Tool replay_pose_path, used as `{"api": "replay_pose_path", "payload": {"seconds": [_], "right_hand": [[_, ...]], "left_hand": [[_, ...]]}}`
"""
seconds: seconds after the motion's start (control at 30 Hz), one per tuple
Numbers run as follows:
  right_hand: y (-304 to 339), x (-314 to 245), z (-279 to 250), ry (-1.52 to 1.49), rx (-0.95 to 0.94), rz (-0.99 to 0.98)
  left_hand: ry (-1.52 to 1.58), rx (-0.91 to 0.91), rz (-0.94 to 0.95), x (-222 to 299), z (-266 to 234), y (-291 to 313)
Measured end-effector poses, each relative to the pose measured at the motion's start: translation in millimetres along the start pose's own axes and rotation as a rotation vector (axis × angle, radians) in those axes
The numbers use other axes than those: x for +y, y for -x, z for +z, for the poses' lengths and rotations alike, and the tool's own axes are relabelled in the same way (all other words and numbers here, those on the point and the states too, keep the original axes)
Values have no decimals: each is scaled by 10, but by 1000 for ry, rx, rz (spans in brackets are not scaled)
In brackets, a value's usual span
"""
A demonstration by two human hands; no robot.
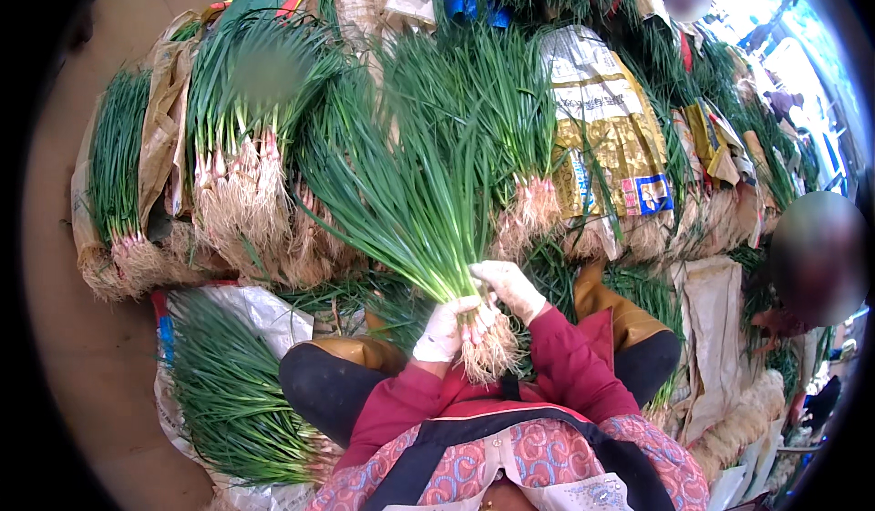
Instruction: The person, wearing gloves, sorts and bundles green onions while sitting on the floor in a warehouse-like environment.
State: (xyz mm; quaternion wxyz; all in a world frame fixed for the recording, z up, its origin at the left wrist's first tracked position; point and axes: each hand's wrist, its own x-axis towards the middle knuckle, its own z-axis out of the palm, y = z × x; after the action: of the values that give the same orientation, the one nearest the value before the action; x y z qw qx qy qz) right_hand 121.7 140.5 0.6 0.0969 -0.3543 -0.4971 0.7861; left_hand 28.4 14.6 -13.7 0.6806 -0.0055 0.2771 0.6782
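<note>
A large bunch of spring onions (437, 247) is held up in front of me, its green leaves fanning away and to the left. Pinkish-white bulbs and shaggy pale roots (490, 351) hang at the near end. My left hand (444, 330), in a white glove, is closed round the lower stems just above the bulbs. From the other side my right hand (510, 288), also in a white glove, grips the same stems with bent fingers. Part of the fingers of both hands is hidden by the stems.
Rows of spring onion bunches (241, 137) lie ahead on sacks, roots toward me. A gold and white sack (611, 137) covers some. At my left a loose pile (232, 388) rests on white plastic sheeting (264, 315). Another person (818, 260), blurred, is at the right.
</note>
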Motion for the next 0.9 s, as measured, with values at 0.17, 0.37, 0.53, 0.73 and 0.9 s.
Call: {"api": "replay_pose_path", "payload": {"seconds": [0.17, 0.37, 0.53, 0.73, 0.9], "right_hand": [[-16, 72, 95, 157, 187, -200], [-101, 223, 1, 522, 478, -372], [-115, 258, -327, 1282, 57, 119], [-612, -618, -773, 1113, 803, -491], [-1136, -607, -1409, 1324, 729, -112]], "left_hand": [[-102, -24, 5, 24, -96, -33], [-8, -34, 45, 45, -30, 21], [107, -37, 77, 97, 75, 84], [269, -118, 28, 50, 71, -78], [387, -172, 107, 50, 145, -81]]}}
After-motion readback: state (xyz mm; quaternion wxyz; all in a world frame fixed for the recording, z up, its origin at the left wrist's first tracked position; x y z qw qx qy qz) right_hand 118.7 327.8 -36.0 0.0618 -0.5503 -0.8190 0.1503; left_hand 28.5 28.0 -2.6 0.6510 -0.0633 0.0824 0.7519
